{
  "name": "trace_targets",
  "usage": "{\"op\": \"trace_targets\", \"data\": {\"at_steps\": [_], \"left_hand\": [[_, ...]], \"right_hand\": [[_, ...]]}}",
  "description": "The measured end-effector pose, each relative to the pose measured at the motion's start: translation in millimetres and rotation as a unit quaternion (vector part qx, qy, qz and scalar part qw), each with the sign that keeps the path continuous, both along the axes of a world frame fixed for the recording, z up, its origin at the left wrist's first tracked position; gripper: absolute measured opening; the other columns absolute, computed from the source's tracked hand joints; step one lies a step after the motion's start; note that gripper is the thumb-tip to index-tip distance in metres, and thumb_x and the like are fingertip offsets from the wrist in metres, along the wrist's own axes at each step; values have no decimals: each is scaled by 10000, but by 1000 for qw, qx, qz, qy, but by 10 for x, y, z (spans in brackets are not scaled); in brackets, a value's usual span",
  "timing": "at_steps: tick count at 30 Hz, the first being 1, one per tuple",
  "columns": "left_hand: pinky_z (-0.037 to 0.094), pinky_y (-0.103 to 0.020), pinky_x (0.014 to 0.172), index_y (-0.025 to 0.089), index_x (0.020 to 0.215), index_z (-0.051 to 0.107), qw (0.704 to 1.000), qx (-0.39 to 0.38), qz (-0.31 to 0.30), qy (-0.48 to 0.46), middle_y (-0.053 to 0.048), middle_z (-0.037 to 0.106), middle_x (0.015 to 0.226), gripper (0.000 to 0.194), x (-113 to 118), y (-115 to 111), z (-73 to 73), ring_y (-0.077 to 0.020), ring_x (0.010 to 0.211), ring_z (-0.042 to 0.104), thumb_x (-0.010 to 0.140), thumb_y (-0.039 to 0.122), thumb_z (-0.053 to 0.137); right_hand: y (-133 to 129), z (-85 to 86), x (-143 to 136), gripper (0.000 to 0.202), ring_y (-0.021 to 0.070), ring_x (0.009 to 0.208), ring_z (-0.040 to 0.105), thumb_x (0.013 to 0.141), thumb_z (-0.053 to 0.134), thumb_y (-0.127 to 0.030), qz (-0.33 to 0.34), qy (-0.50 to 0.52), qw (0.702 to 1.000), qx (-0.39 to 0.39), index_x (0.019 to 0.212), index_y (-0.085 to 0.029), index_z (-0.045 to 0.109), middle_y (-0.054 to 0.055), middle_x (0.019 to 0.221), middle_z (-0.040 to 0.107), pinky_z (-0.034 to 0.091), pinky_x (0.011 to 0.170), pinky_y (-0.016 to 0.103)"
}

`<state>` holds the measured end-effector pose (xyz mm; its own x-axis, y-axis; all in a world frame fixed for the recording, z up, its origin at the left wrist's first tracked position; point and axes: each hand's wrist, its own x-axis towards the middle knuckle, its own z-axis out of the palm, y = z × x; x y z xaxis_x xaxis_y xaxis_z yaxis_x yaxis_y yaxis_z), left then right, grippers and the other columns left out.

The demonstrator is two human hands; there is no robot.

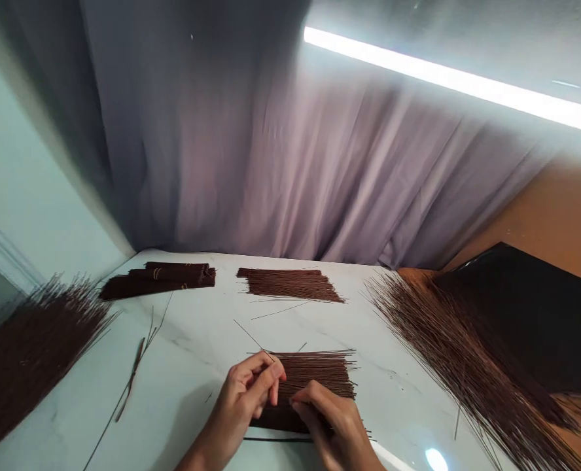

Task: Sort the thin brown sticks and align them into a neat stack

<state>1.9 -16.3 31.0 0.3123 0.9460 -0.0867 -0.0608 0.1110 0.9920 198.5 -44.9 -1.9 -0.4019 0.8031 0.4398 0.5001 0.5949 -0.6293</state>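
Note:
My left hand (pixel 254 396) is closed in a pinch on one thin brown stick (pixel 249 337), whose free end points up and to the left. My right hand (pixel 330 413) is closed too, thumb against fingertips, just right of the left hand; whatever lies in that pinch is too small to make out. Beneath both hands a flat layer of thin brown sticks (pixel 320 369) lies side by side on the white marbled table (pixel 182 373). The hands cover part of its left and near sides. One dark strip (pixel 278 439) runs along the layer's near edge.
Farther back lie another stick layer (pixel 290 284) and tied dark bundles (pixel 167 278). Large loose heaps flank the table: one on the left (pixel 40 353), one on the right (pixel 447 353). A small tied bunch (pixel 134 373) lies left of my hands. A curtain (pixel 271 163) hangs behind.

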Motion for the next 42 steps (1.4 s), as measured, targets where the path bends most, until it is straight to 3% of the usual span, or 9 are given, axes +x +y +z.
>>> {"op": "trace_targets", "data": {"at_steps": [4, 8, 12, 17, 20, 24, 27, 32, 42], "left_hand": [[226, -210, 468, 188, 790, 605, 999, 5, -31, 37, 71, 437, 576, 327, 6, -65, 5, -95, 502, 297, 963, 464, 581], [355, -233, 603, 193, 725, 594, 985, 98, -54, 134, 43, 496, 626, 354, 29, -79, 31, -129, 609, 464, 991, 422, 549], [363, -233, 599, 200, 697, 571, 981, 112, 6, 160, 48, 474, 615, 371, -22, 27, 40, -137, 609, 466, 980, 439, 551], [357, -216, 579, 197, 776, 615, 988, 85, 35, 124, 50, 483, 624, 343, -82, 30, 18, -129, 610, 467, 984, 462, 548], [360, -220, 573, 185, 755, 625, 991, 60, -65, 99, 43, 519, 618, 362, -8, -79, 4, -120, 583, 478, 981, 459, 556], [357, -228, 602, 180, 734, 614, 990, 70, -58, 111, 42, 519, 613, 377, 54, -88, -8, -123, 603, 483, 982, 458, 558], [307, -215, 543, 184, 720, 586, 992, 73, 31, 101, 57, 463, 596, 395, 1, 2, -11, -111, 575, 411, 966, 494, 573], [172, -191, 455, 183, 807, 614, 999, -13, 40, -22, 71, 435, 614, 346, -83, 12, 75, -84, 526, 254, 958, 494, 600], [131, -157, 368, 172, 887, 671, 996, -67, -3, -56, 70, 519, 515, 422, -63, 32, 67, -32, 404, 185, 873, 594, 669]], "right_hand": [[453, 434, 222, 191, 139, 718, 622, 1012, 527, -228, 51, -79, 993, -73, 896, -210, 677, 6, 797, 694, 449, 653, 227], [707, 1003, 246, 283, 164, 730, 582, 1038, 437, -175, 48, -186, 977, 88, 890, -203, 677, 24, 786, 691, 392, 638, 264], [352, 682, 59, 243, 146, 654, 541, 1039, 398, -166, 11, -101, 980, 170, 950, -181, 624, 32, 767, 648, 360, 584, 265], [168, 42, 94, 260, 124, 619, 567, 1047, 457, -293, -4, 21, 998, -55, 853, -191, 598, 0, 720, 625, 410, 577, 225], [452, 304, 216, 321, 134, 629, 580, 1034, 490, -389, 21, 10, 988, -153, 832, -185, 635, 2, 722, 643, 420, 568, 226], [570, 804, 154, 230, 142, 679, 559, 1022, 484, -257, 10, -42, 999, 33, 875, -199, 651, 13, 750, 641, 390, 610, 242], [318, 652, -15, 215, 127, 620, 531, 1009, 443, -153, 14, -49, 991, 128, 887, -207, 612, -1, 710, 608, 358, 586, 243], [90, 127, 8, 206, 112, 576, 528, 1031, 429, -189, -31, -5, 999, 37, 892, -214, 579, -8, 716, 609, 368, 545, 221], [274, 584, 360, 232, 160, 767, 600, 1050, 482, -285, 8, -73, 995, -70, 945, -231, 682, 20, 850, 694, 432, 689, 267]]}}
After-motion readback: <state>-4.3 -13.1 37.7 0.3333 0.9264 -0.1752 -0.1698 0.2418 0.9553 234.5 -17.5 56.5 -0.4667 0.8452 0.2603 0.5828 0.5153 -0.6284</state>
